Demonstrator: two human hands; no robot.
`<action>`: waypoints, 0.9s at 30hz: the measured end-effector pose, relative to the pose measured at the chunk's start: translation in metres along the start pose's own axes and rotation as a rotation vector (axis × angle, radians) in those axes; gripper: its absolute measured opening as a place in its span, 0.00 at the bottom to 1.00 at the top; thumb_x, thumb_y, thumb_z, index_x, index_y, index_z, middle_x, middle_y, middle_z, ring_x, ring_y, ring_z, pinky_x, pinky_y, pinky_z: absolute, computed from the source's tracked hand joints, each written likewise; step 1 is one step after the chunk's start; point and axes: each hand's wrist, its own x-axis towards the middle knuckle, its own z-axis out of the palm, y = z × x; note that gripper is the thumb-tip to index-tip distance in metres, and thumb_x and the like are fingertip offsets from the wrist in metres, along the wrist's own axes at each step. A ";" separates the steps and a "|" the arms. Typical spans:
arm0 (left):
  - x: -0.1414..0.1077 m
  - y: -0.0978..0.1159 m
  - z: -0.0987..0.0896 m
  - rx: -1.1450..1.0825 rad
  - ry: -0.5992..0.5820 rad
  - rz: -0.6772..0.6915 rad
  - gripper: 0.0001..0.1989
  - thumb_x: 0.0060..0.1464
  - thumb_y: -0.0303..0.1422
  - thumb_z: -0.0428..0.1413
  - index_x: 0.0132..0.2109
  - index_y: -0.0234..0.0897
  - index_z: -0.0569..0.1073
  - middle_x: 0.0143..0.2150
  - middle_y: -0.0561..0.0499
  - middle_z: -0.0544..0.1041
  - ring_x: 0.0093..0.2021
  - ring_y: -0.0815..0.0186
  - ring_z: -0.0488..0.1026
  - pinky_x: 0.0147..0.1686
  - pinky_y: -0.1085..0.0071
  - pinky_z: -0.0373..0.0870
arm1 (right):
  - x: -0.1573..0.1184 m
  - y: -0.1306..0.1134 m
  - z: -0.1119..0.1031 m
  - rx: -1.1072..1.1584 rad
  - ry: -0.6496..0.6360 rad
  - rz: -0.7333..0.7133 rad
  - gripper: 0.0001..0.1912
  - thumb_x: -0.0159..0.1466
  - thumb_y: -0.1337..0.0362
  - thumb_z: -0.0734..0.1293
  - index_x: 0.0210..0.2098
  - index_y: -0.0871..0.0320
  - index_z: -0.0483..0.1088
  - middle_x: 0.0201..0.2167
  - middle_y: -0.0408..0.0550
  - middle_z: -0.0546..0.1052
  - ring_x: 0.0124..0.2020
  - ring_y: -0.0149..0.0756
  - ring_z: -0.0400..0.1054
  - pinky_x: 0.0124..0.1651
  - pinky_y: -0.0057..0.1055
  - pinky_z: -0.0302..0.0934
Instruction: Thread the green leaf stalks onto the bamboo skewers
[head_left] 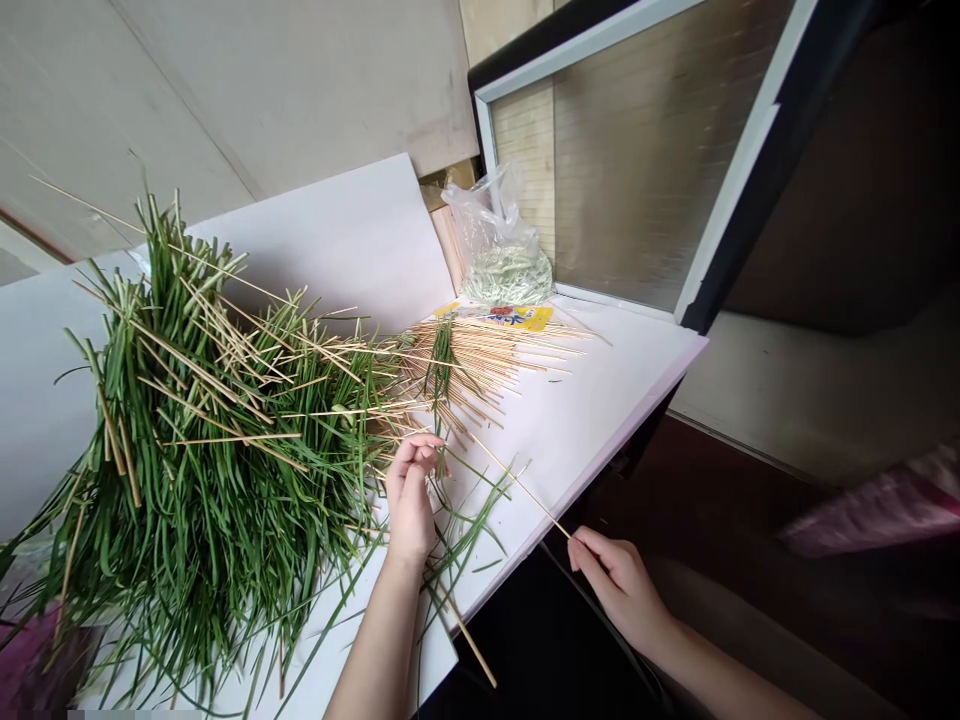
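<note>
Bamboo skewer (521,490) sits pinched in your right hand (619,590), the grip nearly closed on its lower end, its long axis slanting up-left toward the fanned skewers (480,365). Your left hand (409,495) curls shut beside the grass blades (210,440), and whatever it holds is too hidden to tell. Both heaps rest on the white tabletop (570,440), with a plastic bag (499,250) of greens beyond.

Long bamboo skewer (525,490) pinched in the right hand (619,585); left hand (411,490) curled beside heaped green grass blades (202,430) on a white bench (570,440).
</note>
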 end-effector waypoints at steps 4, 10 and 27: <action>0.002 0.004 0.003 -0.099 0.088 -0.027 0.11 0.53 0.32 0.55 0.43 0.36 0.78 0.24 0.56 0.63 0.25 0.70 0.61 0.28 0.74 0.63 | 0.000 -0.001 0.000 -0.012 0.003 -0.005 0.21 0.75 0.57 0.56 0.25 0.54 0.58 0.20 0.37 0.57 0.21 0.32 0.52 0.26 0.31 0.46; 0.003 0.002 0.003 -0.043 0.106 -0.019 0.14 0.59 0.41 0.58 0.31 0.35 0.76 0.24 0.55 0.66 0.26 0.71 0.63 0.31 0.74 0.64 | -0.001 0.001 0.000 0.000 0.002 -0.008 0.20 0.75 0.59 0.56 0.25 0.54 0.58 0.21 0.38 0.57 0.22 0.33 0.53 0.26 0.30 0.47; 0.001 0.000 0.002 0.248 -0.106 -0.109 0.15 0.61 0.44 0.56 0.38 0.35 0.77 0.39 0.48 0.78 0.33 0.68 0.70 0.33 0.74 0.66 | 0.001 -0.001 0.000 -0.004 -0.004 0.004 0.20 0.75 0.58 0.56 0.26 0.54 0.58 0.21 0.37 0.56 0.21 0.32 0.51 0.26 0.31 0.45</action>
